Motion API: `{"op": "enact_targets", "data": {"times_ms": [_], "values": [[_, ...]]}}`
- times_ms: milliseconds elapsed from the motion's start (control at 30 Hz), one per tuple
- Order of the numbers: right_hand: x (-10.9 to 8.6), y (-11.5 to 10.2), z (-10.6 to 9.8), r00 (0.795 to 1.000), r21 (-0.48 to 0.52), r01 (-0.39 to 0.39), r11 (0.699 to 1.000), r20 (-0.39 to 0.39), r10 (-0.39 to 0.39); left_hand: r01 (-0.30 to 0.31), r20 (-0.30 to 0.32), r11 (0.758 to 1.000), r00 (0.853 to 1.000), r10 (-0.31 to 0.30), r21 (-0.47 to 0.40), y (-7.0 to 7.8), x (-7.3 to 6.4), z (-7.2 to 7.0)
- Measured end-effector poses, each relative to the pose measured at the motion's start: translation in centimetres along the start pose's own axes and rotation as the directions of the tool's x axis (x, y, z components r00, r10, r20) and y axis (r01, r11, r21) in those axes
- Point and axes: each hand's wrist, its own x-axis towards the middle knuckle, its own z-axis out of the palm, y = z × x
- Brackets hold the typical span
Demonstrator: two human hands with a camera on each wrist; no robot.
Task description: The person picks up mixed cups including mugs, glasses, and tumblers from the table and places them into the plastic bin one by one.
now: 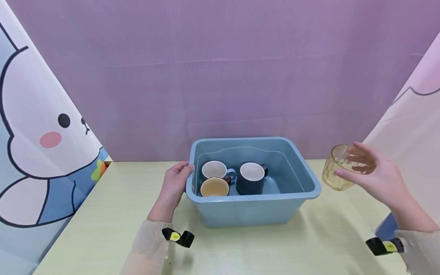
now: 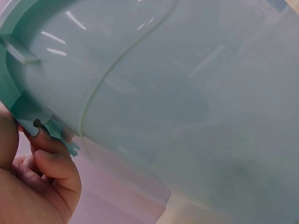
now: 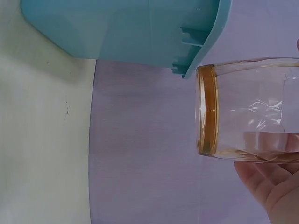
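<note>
A blue plastic tub [image 1: 247,210] stands on the table, and my left hand [image 1: 175,181] grips its left rim, thumb over the edge and fingers curled underneath in the left wrist view. Inside the tub, toward its left and middle, are a light blue mug [image 1: 214,169] with a white inside, a mug with a yellowish inside [image 1: 214,187] and a dark navy mug [image 1: 250,182]. To the right of the tub, my right hand [image 1: 381,175] holds an amber-tinted clear glass [image 1: 335,175] above the table. The glass's thick base [image 3: 208,109] faces the table.
The pale wooden table [image 1: 113,214] ends at a purple cloth backdrop [image 1: 220,76]. Printed cartoon cloths hang at the left [image 1: 44,145] and right. A blue object [image 1: 388,227] shows partly behind the right wrist.
</note>
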Motion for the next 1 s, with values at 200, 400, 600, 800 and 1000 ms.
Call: {"op": "enact_targets", "data": {"times_ms": [200,400,600,800,1000], "values": [[0.2,-0.5,-0.1,1.000,-0.022,0.012,1.000,0.001,-0.012,-0.004,0.000,1.000,1.000,0.004,0.001,0.0,0.0,-0.1],[0.4,-0.8,-0.2,1.000,-0.011,0.016,1.000,0.017,-0.016,-0.002,-0.003,1.000,1.000,0.002,0.005,0.0,0.0,0.0],[0.6,-1.4,-0.3,0.999,-0.007,0.027,1.000,0.026,-0.027,0.001,-0.002,1.000,1.000,-0.001,0.002,0.0,0.0,0.0],[0.8,-2.1,-0.3,0.998,-0.015,0.044,0.999,0.037,-0.044,-0.009,-0.001,1.000,1.000,0.009,0.007,-0.1,0.1,0.0],[1.1,-2.7,-0.3,0.997,-0.005,0.049,0.999,0.052,-0.049,-0.005,-0.004,1.000,1.000,0.005,0.007,-0.1,0.1,0.0]]}}
